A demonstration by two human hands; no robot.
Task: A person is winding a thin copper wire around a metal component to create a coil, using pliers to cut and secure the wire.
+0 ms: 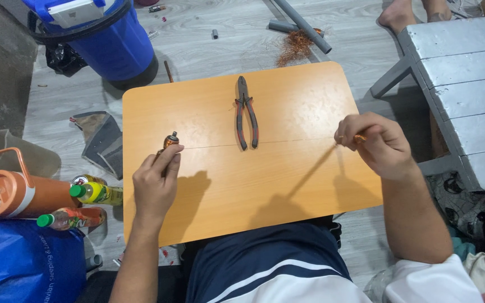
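Observation:
My left hand (155, 182) grips a small copper-wound motor rotor (170, 139) at the left side of an orange-brown lap table (304, 95). A thin copper wire (265, 142) runs taut from the rotor across the table to my right hand (373, 143), which pinches the wire's end between the fingertips. A pair of pliers (245, 112) with red-and-black handles lies on the table beneath the wire, jaws pointing away from me.
A blue bucket (108, 39) stands far left. An orange jug (7, 193) and two bottles (94, 193) lie at the left. A tangle of copper wire (294, 47) and grey pipes (304, 25) lie beyond the table. A grey wooden bench (461, 73) and another person's foot (398, 14) are at the right.

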